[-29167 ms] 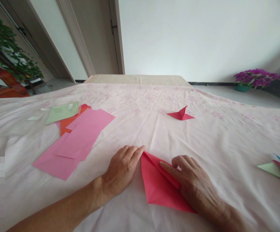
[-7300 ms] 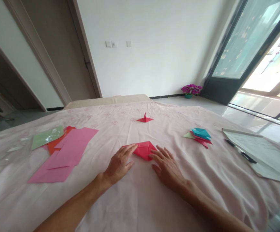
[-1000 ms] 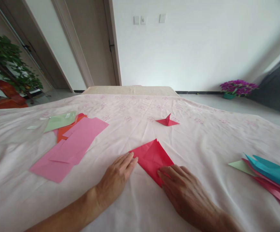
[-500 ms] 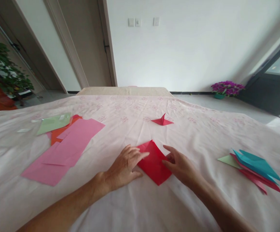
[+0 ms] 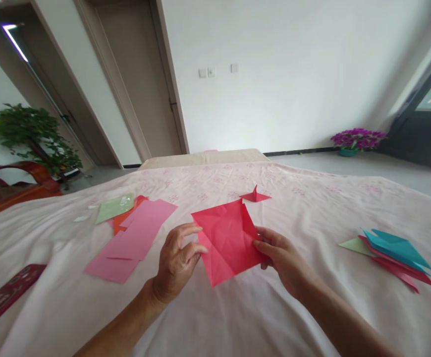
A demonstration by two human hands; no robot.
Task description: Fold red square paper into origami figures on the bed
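A creased red sheet of folding paper [image 5: 228, 243] is held up between my two hands, tilted above the cloth. My left hand [image 5: 178, 258] pinches its left edge between thumb and fingers. At the right edge, my right hand [image 5: 280, 253] grips it, thumb on the front and fingers partly hidden behind. Just beyond the sheet, a small folded red paper piece [image 5: 255, 195] with an upright point sits on the cloth.
Pink paper strips [image 5: 141, 233], an orange piece [image 5: 124, 220] and a green packet [image 5: 114, 208] lie at left. Folded blue paper [image 5: 397, 248] tops a stack at right. A dark red patterned item [image 5: 9, 295] lies near left on the pale tablecloth [image 5: 304, 213].
The red paper has been lifted from the cloth and looks wider now. My left hand has closed on its edge. The view has shifted, bringing the dark red item into sight.
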